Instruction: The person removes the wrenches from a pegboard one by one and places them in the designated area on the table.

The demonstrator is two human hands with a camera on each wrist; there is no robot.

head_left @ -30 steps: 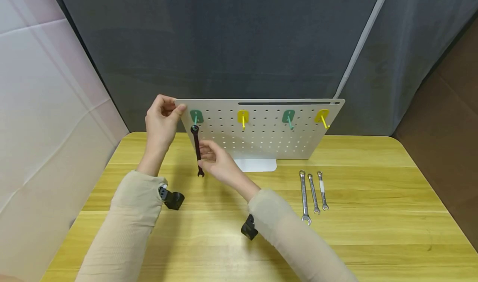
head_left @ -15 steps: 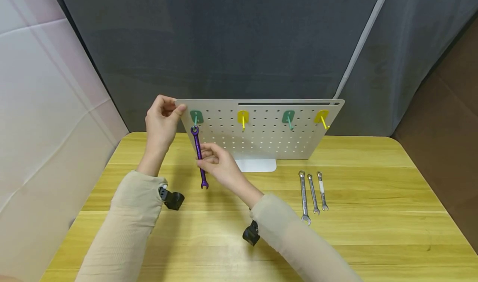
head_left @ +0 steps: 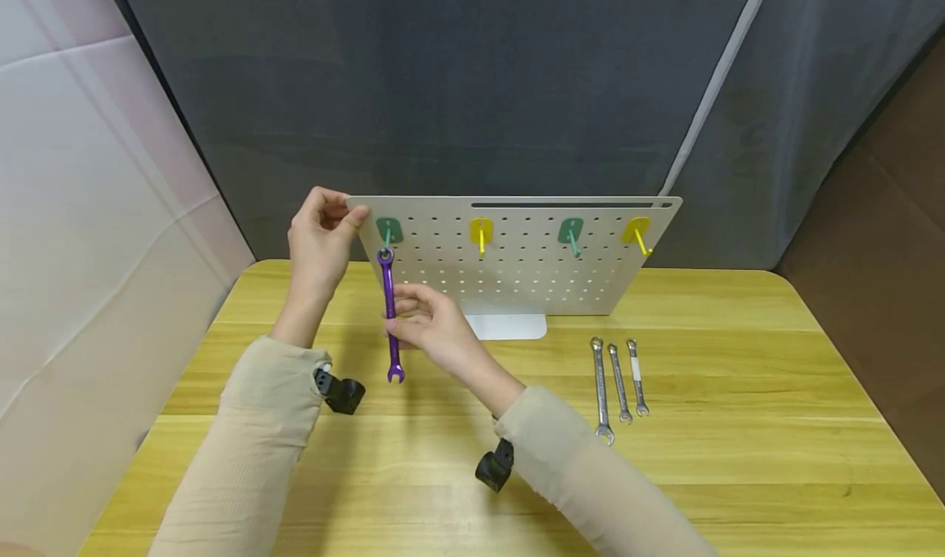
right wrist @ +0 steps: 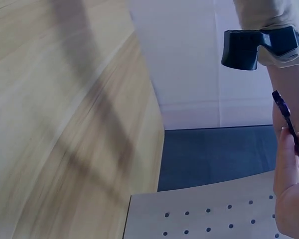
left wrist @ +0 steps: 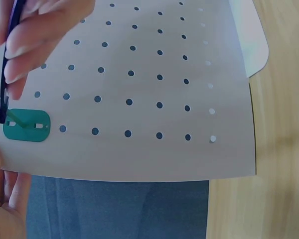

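My left hand [head_left: 317,237] pinches the upper left corner of a white pegboard [head_left: 517,286] between thumb and fingers. A purple combination wrench [head_left: 390,294] hangs nearly upright in my right hand [head_left: 435,327], its shaft between thumb and fingers. The wrench's ring end meets the leftmost green hook [head_left: 388,230]. In the left wrist view, the green hook's plate [left wrist: 26,132] shows on one side of the ring and its tip on the other, so the peg seems to pass through. The right wrist view shows the open end of the wrench [right wrist: 281,105] above my fingers.
Along the board to the right are a yellow hook [head_left: 481,230], a second green hook [head_left: 570,230] and another yellow hook [head_left: 636,230]. Three silver wrenches [head_left: 600,389] lie on the wooden table [head_left: 738,426] at right. The board's white foot [head_left: 509,326] juts forward.
The wrench's lower end has swung toward me and then slightly left, while its ring end stays at the green hook. My right hand has lowered slightly; the left has kept its place.
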